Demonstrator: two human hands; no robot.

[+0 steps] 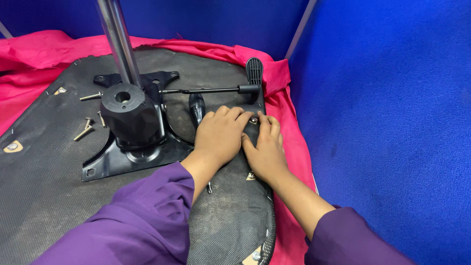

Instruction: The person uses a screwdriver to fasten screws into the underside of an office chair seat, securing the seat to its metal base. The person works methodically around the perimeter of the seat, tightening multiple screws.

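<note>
Your left hand (219, 136) and right hand (265, 147) lie side by side at 3 o'clock on the upturned chair seat (44, 162), fingers together, fingertips pressing around a silver bolt (253, 119). You look to be seating it by hand. Next you'd want the screwdriver (197, 109), just at 11 o'clock of your left hand, beside the black mechanism plate (132, 154).

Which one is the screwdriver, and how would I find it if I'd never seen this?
Start at the big black metal plate bolted on the upturned seat, with the shiny pole rising from it. Just right of it, under the left hand, lies the screwdriver. Unlike the loose bolts left of the plate, it has a fat dark handle.
</note>
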